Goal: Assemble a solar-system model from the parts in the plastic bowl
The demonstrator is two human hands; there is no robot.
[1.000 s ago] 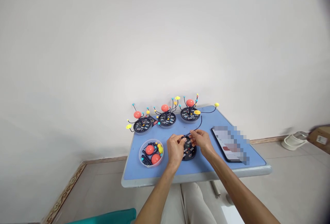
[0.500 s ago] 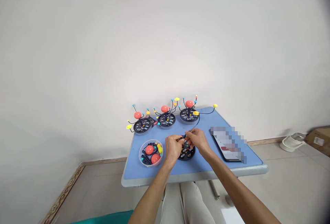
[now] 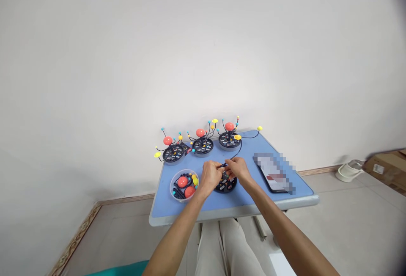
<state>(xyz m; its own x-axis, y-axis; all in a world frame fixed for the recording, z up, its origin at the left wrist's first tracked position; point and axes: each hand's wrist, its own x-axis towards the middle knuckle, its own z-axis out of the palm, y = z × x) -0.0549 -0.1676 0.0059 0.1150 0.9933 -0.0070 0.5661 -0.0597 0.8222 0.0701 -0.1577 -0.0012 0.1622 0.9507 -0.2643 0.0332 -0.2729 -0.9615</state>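
Note:
My left hand is closed, pinching a small black plastic piece whose shape is mostly covered by the fingers. Right beside it, fingertips almost touching, my right hand grips a thin black curved rod. That rod rises away from me, and a yellow disc-shaped piece appears at its upper end. Below both hands lies a round black base printed with small labels, partly hidden by the fingers. A clear round tub left of my left hand holds red balls, yellow and blue pieces and black rods.
Three planet models stand along the back of the blue table: a left one, a middle one and a right one. A phone with a blurred screen lies at right. On the floor are a white container and a cardboard box.
The view has shifted slightly, so the table and everything on it sit a little further left and up. Both hands stay together over the base, holding the same pieces.

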